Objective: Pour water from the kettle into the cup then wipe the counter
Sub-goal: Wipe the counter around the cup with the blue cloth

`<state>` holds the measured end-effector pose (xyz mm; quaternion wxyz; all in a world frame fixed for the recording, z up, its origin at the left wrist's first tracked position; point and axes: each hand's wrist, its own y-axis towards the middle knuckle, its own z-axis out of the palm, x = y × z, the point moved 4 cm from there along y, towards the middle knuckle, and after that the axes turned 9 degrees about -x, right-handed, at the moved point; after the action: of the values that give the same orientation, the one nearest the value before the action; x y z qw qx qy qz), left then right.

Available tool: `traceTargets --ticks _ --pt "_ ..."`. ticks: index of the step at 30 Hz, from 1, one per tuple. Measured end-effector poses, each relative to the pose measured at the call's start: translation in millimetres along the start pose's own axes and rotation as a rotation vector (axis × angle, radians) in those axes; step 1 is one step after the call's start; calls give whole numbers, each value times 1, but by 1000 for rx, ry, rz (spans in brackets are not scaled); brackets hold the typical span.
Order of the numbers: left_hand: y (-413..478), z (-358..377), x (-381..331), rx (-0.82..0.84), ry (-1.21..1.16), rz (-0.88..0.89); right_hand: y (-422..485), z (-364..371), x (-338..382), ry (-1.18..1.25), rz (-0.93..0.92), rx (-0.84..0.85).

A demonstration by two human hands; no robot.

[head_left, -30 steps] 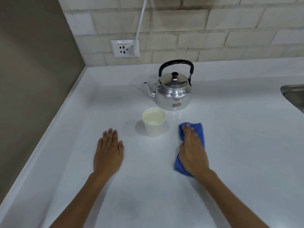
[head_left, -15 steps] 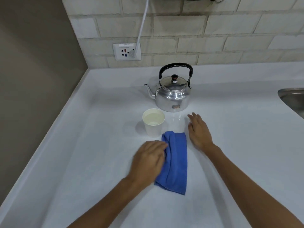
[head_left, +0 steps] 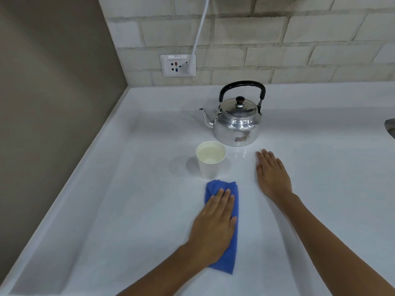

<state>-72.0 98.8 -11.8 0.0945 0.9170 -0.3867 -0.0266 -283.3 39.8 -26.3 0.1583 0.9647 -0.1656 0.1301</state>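
**Hand flat on cloth**

The folded blue cloth [head_left: 222, 189], soft and rumpled, lies just before the water-filled paper cup [head_left: 210, 162]. Left hand [head_left: 213, 227] presses it, fingers spread flat. Right hand [head_left: 272, 175] rests splayed on the glossy white counter [head_left: 128, 199] near the shiny metal kettle [head_left: 237, 122].

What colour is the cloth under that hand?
The cloth is solid blue, seen clearly in the head view, with the left hand pressed flat on it.

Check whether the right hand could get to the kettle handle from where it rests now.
Probably yes. The right hand lies flat on the counter just in front of the kettle, holding nothing, and nothing stands between them.
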Motion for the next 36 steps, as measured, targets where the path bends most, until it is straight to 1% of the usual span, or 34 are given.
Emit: traceTargets --ticks 3,4,6,7,9,11,13,15,18,20,22,23,26,31,32,34,36 --pt "-30 -3 46 -88 43 -41 -1 1 0 -14 2 -14" --pt "-35 -3 65 -112 51 -77 -1 2 0 -21 1 -13" --pt "-33 -2 105 -104 -21 -217 0 3 3 -35 8 -5" --pt "-26 0 123 -117 -62 -284 0 4 4 -40 13 -6" --pt "-2 10 148 -80 -102 -418 0 6 4 -46 23 -14" --pt "36 19 152 -76 -84 -466 0 6 5 -49 27 -15" --pt "67 21 144 -115 -143 -489 0 7 5 -42 26 -18" --pt "74 22 135 -128 -179 -438 0 6 4 -36 23 -25" --pt "47 26 129 -169 -294 -296 -1 5 3 -28 22 -38" --pt "28 29 138 -209 -336 -260 -1 5 2 -34 19 -41" --pt "30 33 157 -212 -300 -274 -1 5 3 -44 21 -40" --pt "39 33 167 -198 -276 -310 -1 5 4 -52 21 -39" --pt "86 33 189 -190 -216 -405 0 5 6 -65 27 -44" --pt "159 40 184 -143 -193 -399 2 5 5 -74 30 -48" --pt "164 40 179 -151 -224 -375 2 5 5 -74 29 -48" --pt "160 35 166 -229 -251 -202 3 5 5 -72 23 -51" --pt "149 36 165 -224 -294 -64 3 6 4 -69 22 -45"
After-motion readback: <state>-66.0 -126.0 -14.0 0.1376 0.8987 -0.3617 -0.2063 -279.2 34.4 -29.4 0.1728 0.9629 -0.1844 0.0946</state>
